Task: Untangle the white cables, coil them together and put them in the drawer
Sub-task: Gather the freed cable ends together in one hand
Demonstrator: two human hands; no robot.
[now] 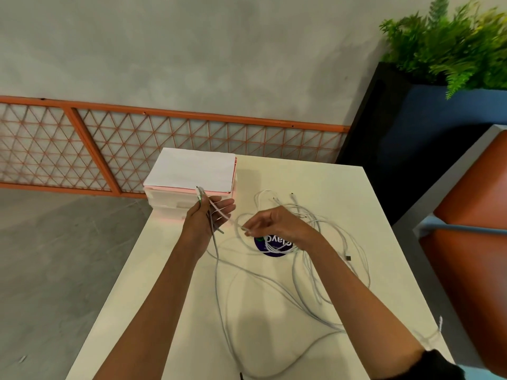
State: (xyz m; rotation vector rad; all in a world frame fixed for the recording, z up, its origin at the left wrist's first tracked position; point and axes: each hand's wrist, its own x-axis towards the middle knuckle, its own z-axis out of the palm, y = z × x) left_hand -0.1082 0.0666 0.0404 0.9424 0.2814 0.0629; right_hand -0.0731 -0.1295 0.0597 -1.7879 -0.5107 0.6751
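White cables [271, 249] in 2 hands [204, 218] [277, 223]

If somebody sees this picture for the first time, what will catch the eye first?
First, the two hands above the cream table: the left hand holds several ends of the white cables, and the right hand pinches one strand. The remaining loops sprawl over the table, and a white drawer box stands at its far left corner.

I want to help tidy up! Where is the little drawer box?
In the head view, the drawer box sits at the far left corner of the table, just behind the left hand, which holds some white cables.
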